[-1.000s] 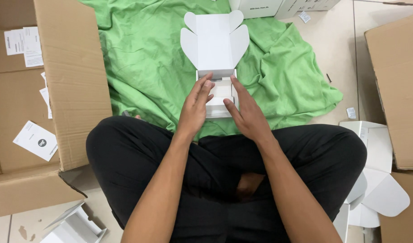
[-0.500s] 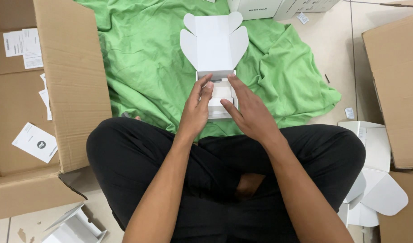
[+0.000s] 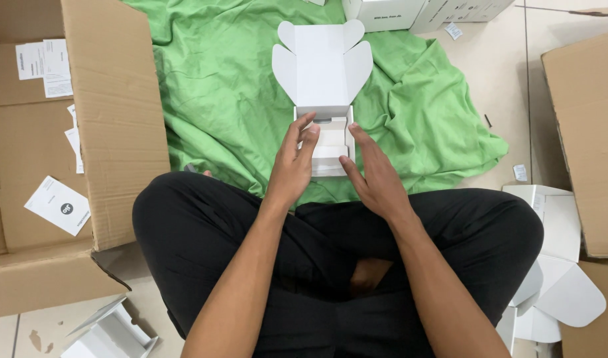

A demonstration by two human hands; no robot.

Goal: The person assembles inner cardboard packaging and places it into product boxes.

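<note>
Green cloth (image 3: 218, 99) is bearing small white cardboard box (image 3: 322, 106), lid open; left hand (image 3: 294, 166) fingers half-curled on its wall, right hand (image 3: 373, 176) flat, empty alongside. Wall may be buckling under pressure.

head view | looks steeply down from above | close over lap and floor | roughly arm's-reach range

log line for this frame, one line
left hand: fingertips in open white box | right hand: on box side | lid up | green cloth under
</note>
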